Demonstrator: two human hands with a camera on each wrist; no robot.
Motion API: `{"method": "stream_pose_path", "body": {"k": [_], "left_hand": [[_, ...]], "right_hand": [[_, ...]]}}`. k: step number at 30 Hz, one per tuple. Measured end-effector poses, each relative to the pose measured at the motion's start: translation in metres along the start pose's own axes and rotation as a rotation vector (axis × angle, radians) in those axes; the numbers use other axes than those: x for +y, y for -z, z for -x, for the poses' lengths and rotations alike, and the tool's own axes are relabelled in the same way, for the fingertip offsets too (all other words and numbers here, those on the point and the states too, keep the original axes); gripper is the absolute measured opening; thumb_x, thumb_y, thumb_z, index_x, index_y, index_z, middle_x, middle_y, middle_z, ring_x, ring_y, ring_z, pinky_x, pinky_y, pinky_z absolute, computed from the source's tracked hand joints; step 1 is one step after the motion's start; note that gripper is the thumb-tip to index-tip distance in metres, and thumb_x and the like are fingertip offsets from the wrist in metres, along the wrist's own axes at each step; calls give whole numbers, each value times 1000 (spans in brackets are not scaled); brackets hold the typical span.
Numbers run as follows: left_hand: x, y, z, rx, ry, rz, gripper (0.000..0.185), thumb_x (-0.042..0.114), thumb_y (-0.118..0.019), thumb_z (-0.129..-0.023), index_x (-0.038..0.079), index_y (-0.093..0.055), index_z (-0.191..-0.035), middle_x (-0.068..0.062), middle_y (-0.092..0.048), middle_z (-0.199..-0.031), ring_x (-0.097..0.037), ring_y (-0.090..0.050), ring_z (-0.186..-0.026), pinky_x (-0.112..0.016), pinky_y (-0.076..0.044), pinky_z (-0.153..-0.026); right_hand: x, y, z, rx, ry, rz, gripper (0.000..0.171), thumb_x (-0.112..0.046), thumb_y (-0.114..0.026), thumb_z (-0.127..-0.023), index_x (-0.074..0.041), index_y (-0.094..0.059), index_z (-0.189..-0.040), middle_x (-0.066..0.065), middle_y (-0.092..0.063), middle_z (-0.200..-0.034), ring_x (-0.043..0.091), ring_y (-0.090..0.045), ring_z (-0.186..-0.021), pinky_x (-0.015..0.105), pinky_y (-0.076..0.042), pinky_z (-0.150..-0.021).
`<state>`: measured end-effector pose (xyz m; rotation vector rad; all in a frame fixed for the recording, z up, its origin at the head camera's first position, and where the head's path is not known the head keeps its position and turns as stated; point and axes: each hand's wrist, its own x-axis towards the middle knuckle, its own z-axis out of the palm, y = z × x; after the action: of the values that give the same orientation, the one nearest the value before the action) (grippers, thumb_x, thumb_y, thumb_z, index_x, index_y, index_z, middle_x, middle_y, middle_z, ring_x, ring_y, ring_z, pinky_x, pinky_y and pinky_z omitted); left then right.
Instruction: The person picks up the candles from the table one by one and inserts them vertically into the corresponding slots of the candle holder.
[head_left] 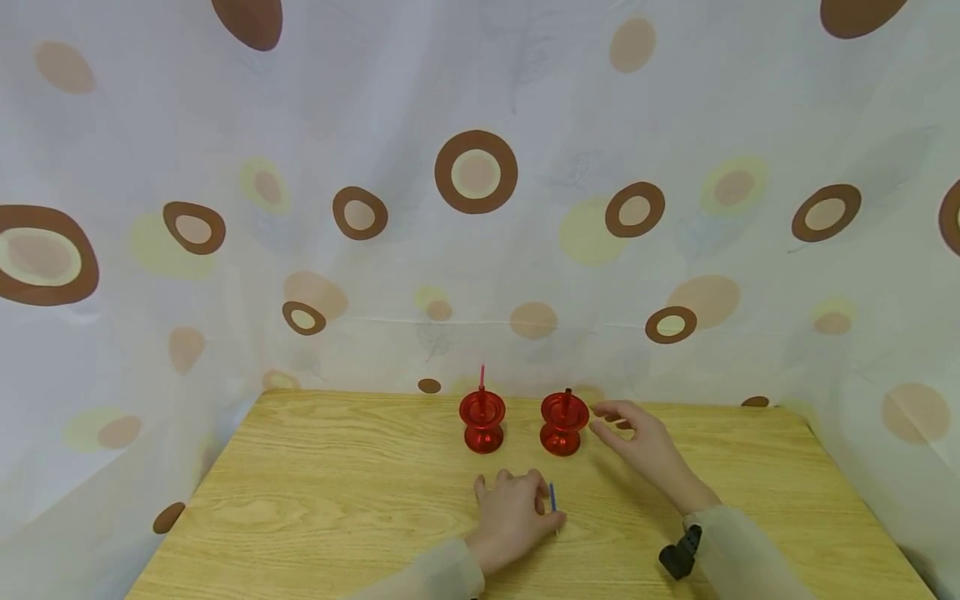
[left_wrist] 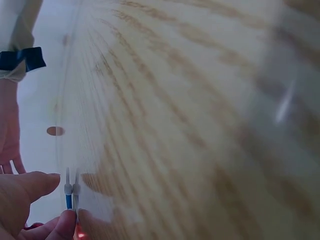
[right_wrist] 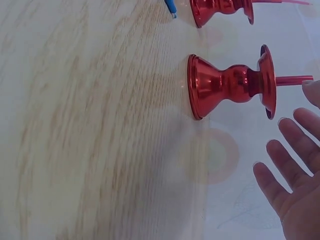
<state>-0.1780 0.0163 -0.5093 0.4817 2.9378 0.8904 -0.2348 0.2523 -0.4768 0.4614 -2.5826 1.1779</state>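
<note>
A thin blue candle (head_left: 552,497) with a pale tip lies on the table beside my left hand (head_left: 512,517). In the left wrist view, the thumb and a finger stand apart on either side of the candle (left_wrist: 69,201); a fingertip hides its lower end. Two shiny red candle holders stand farther back. A slim pink candle (head_left: 482,377) rises from the left holder (head_left: 483,423). A short stem, dark-topped in the head view, stands in the right holder (head_left: 562,425). My right hand (head_left: 637,437) is just right of that holder, fingers spread and palm bare in the right wrist view.
Both holders stand near the back of the pale wooden table (head_left: 337,483). A white patterned curtain (head_left: 540,275) hangs along its back and sides. A dark strap with a black block (head_left: 681,554) sits on the right wrist.
</note>
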Motion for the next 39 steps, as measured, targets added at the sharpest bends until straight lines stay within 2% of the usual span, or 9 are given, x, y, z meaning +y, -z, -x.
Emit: {"method": "stream_pose_path", "body": {"k": [7, 17, 22, 27, 39], "left_hand": [[1, 0, -1, -22, 13, -11, 32, 45, -85, -85, 23, -62, -81, 16, -49, -66, -15, -50, -80, -82, -26, -103], [3, -2, -4, -9, 9, -57, 34, 48, -85, -83, 25, -61, -78, 17, -48, -65, -15, -50, -79, -81, -29, -102], [4, -3, -5, 0, 14, -53, 32, 41, -87, -83, 23, -61, -78, 16, -48, -63, -16, -50, -79, -81, -29, -102], [5, 2, -6, -29, 37, -43, 26, 32, -87, -84, 21, -63, -79, 14, -49, -62, -18, -50, -79, -79, -29, -102], [7, 14, -8, -85, 25, -58, 28, 26, -86, -84, 23, -63, -68, 13, -56, -66, -17, -54, -74, -78, -34, -98]], "right_hand": [[5, -4, -7, -8, -20, -35, 31, -16, -73, -99, -1, -71, -126, 15, -71, -122, 34, -66, -108, 57, -54, -95], [7, -5, -11, -18, -33, -37, 32, -17, -74, -99, -1, -70, -126, 15, -70, -123, 34, -65, -109, 57, -53, -97], [6, -4, -11, -19, -40, -39, 33, -18, -74, -99, -1, -69, -127, 15, -70, -124, 34, -65, -110, 57, -52, -97], [6, -4, -11, -16, -34, -37, 33, -17, -74, -98, -1, -70, -127, 15, -70, -124, 34, -65, -109, 57, -53, -96], [7, -6, -14, -26, -45, -46, 36, -20, -75, -98, -2, -69, -129, 16, -69, -126, 35, -64, -111, 58, -53, -97]]}}
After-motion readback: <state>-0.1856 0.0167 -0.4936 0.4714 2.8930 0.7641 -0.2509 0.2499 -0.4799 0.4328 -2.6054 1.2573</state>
